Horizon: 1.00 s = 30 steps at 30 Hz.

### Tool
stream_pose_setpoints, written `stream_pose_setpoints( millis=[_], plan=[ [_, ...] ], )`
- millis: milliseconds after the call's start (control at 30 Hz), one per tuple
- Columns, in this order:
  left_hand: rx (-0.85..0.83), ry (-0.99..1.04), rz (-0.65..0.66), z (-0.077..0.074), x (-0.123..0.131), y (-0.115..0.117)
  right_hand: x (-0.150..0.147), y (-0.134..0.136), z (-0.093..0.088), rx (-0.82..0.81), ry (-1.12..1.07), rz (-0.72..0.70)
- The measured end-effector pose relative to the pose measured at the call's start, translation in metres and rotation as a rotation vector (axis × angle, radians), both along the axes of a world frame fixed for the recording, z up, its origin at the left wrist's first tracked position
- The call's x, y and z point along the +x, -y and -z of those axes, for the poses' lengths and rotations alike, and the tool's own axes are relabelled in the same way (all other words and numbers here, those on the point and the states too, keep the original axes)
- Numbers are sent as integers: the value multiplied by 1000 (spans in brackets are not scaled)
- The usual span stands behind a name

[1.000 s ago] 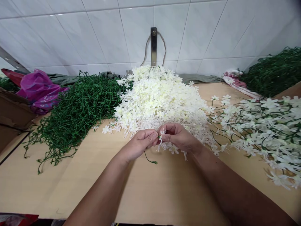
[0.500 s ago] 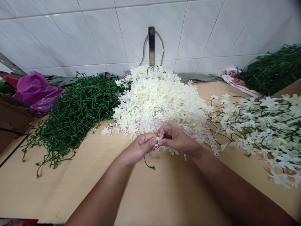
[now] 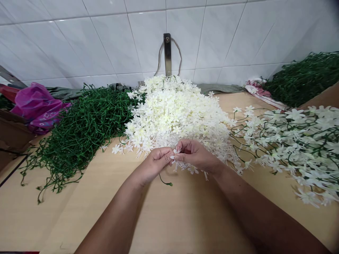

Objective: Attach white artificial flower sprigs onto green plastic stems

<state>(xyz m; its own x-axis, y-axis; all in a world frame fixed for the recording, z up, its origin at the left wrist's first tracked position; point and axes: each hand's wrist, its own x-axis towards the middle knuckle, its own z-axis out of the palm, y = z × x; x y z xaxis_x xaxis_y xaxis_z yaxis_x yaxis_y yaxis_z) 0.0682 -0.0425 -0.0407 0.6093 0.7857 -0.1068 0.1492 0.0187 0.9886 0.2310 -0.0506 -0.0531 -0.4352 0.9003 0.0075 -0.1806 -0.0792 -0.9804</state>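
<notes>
Pinched in my left hand (image 3: 156,163) is a green plastic stem (image 3: 164,182), whose lower end curls out below my fingers. My right hand (image 3: 194,155) is closed on a small white artificial flower (image 3: 174,154) where the fingertips of both hands meet. Other white petals hang under my right palm; whether they are gripped I cannot make out. Just beyond my hands rises a heap of loose white flowers (image 3: 174,109). To its left lies a tangled pile of green stems (image 3: 87,123). White flowers on stems (image 3: 288,141) are spread at the right.
The wooden tabletop (image 3: 169,218) runs up to a white tiled wall (image 3: 225,31). A metal bracket (image 3: 167,53) with a cord stands behind the heap. Purple plastic bags (image 3: 37,106) lie at the left, beside a cardboard box (image 3: 13,130). More green stems (image 3: 304,79) are piled back right.
The whole view has shifted slightly left. My hands stay together at the flower, with the right fingers turned a little around it.
</notes>
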Motion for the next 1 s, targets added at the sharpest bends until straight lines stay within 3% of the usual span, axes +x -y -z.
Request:
stream_pose_setpoints(
  millis=[200, 633, 1000],
  plan=[
    [-22, 17, -52, -1, -5, -3, 2, 1, -1, -60, -106, -61],
    [94, -50, -19, -2, -5, -1, -8, 1, 10, -169, -187, 105],
    [64, -15, -44, -4, -6, -2, -15, 3, 10, -249, -300, 132]
  ],
)
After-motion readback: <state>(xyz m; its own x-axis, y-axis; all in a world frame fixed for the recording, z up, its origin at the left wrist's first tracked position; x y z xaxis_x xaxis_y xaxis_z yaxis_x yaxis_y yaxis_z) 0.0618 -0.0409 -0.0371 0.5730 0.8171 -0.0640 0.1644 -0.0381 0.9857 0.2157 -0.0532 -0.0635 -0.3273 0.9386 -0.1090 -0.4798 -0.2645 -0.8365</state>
